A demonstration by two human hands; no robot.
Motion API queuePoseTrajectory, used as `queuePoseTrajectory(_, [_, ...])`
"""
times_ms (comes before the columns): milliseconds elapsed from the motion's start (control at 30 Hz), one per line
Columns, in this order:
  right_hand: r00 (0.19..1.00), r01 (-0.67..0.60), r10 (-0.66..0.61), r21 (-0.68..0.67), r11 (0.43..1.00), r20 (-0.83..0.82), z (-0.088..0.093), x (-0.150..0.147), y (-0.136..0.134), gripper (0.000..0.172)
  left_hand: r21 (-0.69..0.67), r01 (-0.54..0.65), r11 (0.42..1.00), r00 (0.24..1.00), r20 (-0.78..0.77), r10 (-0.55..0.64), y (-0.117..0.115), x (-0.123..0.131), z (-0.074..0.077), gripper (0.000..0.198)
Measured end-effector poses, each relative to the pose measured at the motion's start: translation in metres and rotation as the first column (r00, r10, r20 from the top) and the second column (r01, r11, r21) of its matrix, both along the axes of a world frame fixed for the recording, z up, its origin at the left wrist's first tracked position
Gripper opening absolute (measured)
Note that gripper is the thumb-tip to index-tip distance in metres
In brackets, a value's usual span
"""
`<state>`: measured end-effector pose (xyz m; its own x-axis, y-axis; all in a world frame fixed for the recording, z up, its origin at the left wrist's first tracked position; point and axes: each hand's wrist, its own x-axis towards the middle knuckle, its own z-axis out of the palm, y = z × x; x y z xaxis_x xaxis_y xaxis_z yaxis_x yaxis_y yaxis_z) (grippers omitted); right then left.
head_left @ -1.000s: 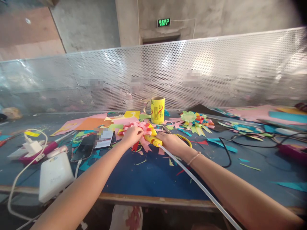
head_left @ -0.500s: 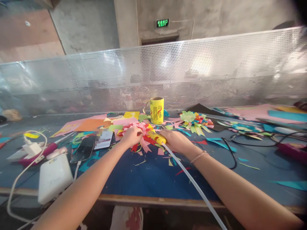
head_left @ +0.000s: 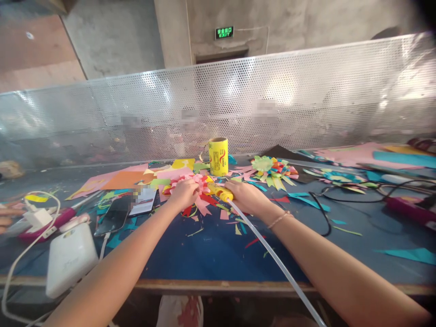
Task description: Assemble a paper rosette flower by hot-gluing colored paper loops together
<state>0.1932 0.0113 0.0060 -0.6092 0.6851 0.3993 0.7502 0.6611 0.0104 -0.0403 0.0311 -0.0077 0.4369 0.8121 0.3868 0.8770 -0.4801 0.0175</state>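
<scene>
My left hand (head_left: 184, 193) rests closed on a pink, red and yellow paper flower (head_left: 200, 193) lying on the blue table top (head_left: 211, 247). My right hand (head_left: 247, 196) grips a yellow glue gun (head_left: 223, 194) whose nozzle points left into the flower. A clear glue stick (head_left: 272, 256) runs from the gun's back end toward me, past the table's front edge. Paper scraps lie scattered around both hands.
A yellow tape roll (head_left: 218, 156) stands behind the flower. A finished paper flower (head_left: 272, 170) lies to the right, with black cables (head_left: 323, 213) beyond. Phones (head_left: 117, 211), a white power bank (head_left: 70, 259) and chargers sit at left. A perforated metal screen (head_left: 238, 104) backs the table. Another person's fingers (head_left: 7, 217) show at far left.
The glue gun's tip has shifted slightly up and into the flower. The view has drifted a little to the right; another person's fingers have come into view at far left.
</scene>
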Motion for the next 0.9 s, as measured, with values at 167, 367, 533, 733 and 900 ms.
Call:
queuePoseTrajectory(167, [0.999, 0.033, -0.033, -0.005, 0.999, -0.019, 0.001, -0.001, 0.0, 0.017, 0.039, -0.032, 0.999, 0.992, -0.119, 0.036, -0.003, 0.003, 0.002, 0.02])
queuePoseTrajectory(367, [0.999, 0.044, -0.044, -0.011, 0.999, 0.002, 0.003, -0.001, -0.002, 0.015, 0.054, -0.023, 0.998, 0.984, -0.174, 0.032, -0.001, 0.006, 0.003, 0.021])
queuePoseTrajectory(533, [0.998, 0.056, -0.056, -0.034, 0.998, -0.014, 0.004, 0.001, 0.001, 0.014, 0.055, 0.012, 0.998, 0.957, -0.291, 0.005, 0.006, 0.014, 0.011, 0.015])
queuePoseTrajectory(733, [0.997, 0.068, -0.069, -0.054, 0.996, -0.018, 0.005, 0.003, 0.002, 0.015, 0.012, 0.056, 0.998, 0.903, -0.427, -0.045, 0.018, 0.029, 0.02, 0.016])
queuePoseTrajectory(900, [0.997, 0.072, -0.074, -0.048, 0.996, -0.035, 0.006, 0.003, 0.002, 0.016, -0.093, 0.005, 0.996, 0.918, -0.395, -0.041, 0.023, 0.033, 0.021, 0.02])
